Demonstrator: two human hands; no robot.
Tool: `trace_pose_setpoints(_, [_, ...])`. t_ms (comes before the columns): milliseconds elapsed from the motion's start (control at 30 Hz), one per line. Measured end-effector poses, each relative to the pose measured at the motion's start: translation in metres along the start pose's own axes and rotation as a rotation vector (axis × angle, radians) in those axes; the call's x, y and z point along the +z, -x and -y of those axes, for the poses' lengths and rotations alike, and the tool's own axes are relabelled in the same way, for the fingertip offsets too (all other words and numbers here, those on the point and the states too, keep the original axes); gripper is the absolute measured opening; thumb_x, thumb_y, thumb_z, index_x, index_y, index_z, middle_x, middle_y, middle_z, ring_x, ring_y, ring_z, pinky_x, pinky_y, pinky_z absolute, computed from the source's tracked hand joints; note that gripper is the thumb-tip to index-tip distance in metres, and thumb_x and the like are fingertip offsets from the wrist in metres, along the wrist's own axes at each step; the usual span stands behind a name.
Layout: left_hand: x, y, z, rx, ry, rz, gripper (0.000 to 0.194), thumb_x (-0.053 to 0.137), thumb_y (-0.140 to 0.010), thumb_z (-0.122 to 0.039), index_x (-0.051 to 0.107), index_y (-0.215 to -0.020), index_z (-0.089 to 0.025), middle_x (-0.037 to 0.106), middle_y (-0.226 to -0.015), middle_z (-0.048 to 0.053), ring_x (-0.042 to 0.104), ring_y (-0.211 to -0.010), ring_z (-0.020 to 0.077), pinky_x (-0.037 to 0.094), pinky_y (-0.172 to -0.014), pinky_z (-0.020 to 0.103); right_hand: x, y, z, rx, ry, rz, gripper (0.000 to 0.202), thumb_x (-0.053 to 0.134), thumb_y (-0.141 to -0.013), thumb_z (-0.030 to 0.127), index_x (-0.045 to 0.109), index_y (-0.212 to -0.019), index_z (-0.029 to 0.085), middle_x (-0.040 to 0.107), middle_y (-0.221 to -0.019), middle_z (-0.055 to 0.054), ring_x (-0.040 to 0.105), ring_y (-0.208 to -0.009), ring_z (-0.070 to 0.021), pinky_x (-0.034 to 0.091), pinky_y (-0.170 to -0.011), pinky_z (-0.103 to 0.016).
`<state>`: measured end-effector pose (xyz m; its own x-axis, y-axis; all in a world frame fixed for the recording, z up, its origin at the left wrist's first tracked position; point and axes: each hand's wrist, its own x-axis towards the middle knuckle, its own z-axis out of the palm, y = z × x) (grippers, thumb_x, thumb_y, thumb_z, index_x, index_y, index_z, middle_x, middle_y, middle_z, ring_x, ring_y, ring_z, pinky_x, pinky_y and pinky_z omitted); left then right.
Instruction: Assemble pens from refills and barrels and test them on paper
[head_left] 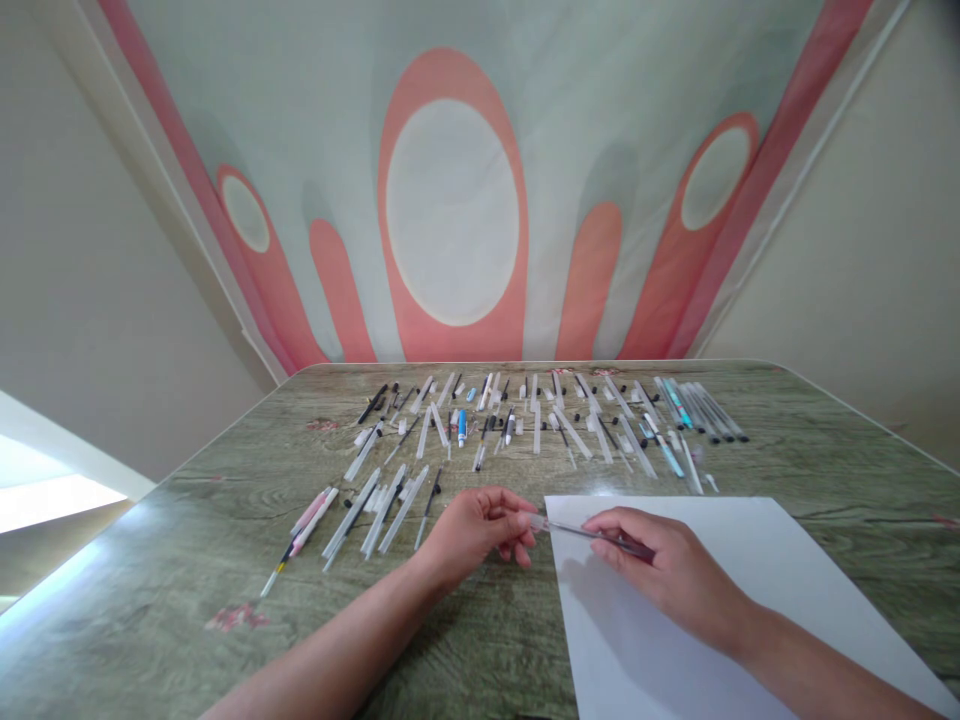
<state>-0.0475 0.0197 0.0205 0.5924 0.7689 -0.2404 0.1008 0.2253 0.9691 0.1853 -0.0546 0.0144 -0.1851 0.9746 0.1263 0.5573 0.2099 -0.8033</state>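
A slim dark pen (616,543) lies between the thumb and fingers of my right hand (667,565), over the white paper. Its thin end points left toward my left hand (480,525). My left thumb and fingers pinch a small clear pen cap (539,522) at that end. Whether the pen tip sits inside the cap or only meets it, I cannot tell. Left of my left hand lie a dark refill (428,508) and several clear pen barrels (403,510), some with refills beside them. Both hands hover just above the table.
Pen parts lie in rows across the wooden table (187,540), with a blue pen piece (462,427) among them. Several assembled pens (712,412) lie at the back right. A pink-and-white pen (311,520) rests at the left. Large white paper (675,640) covers the front right.
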Motion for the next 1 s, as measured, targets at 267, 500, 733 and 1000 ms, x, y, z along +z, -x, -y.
trace_pose_setpoints(267, [-0.0002, 0.0013, -0.0016, -0.006, -0.009, -0.001, 0.034, 0.065, -0.075, -0.039, 0.058, -0.093, -0.01, 0.066, -0.072, 0.005, 0.063, -0.056, 0.0125, 0.039, -0.051, 0.021, -0.0007, -0.0004, 0.0006, -0.005, 0.0, -0.008, 0.023, 0.052, -0.086, 0.037, 0.065, -0.099, 0.024, 0.069, -0.089, -0.002, 0.063, -0.077, -0.0163, 0.051, -0.069, -0.025])
trace_pose_setpoints(500, [0.0053, 0.0028, 0.0005, -0.003, 0.009, 0.029, 0.033, 0.064, -0.076, -0.039, 0.057, -0.093, -0.011, 0.066, -0.072, 0.005, 0.065, -0.059, 0.0145, 0.04, -0.052, 0.021, 0.0021, -0.0003, 0.0028, -0.025, 0.01, 0.009, 0.022, 0.051, -0.086, 0.036, 0.065, -0.099, 0.024, 0.069, -0.09, -0.002, 0.063, -0.078, -0.0162, 0.051, -0.069, -0.025])
trace_pose_setpoints(733, [0.008, 0.0036, 0.0007, -0.011, 0.105, 0.032, 0.037, 0.063, -0.077, -0.042, 0.054, -0.094, -0.01, 0.068, -0.078, 0.01, 0.067, -0.066, 0.0181, 0.043, -0.055, 0.023, 0.0041, -0.0012, 0.0054, -0.078, 0.037, 0.016, 0.023, 0.047, -0.088, 0.036, 0.064, -0.099, 0.024, 0.069, -0.088, -0.002, 0.063, -0.076, -0.0162, 0.049, -0.067, -0.025])
trace_pose_setpoints(1000, [-0.0004, 0.0011, -0.0021, 0.016, 0.008, -0.033, 0.032, 0.061, -0.078, -0.04, 0.055, -0.091, -0.011, 0.067, -0.075, 0.008, 0.065, -0.06, 0.015, 0.04, -0.052, 0.022, 0.003, -0.0005, -0.0008, -0.063, 0.082, 0.018, 0.021, 0.046, -0.089, 0.035, 0.062, -0.099, 0.025, 0.068, -0.09, -0.001, 0.063, -0.08, -0.0169, 0.049, -0.071, -0.026])
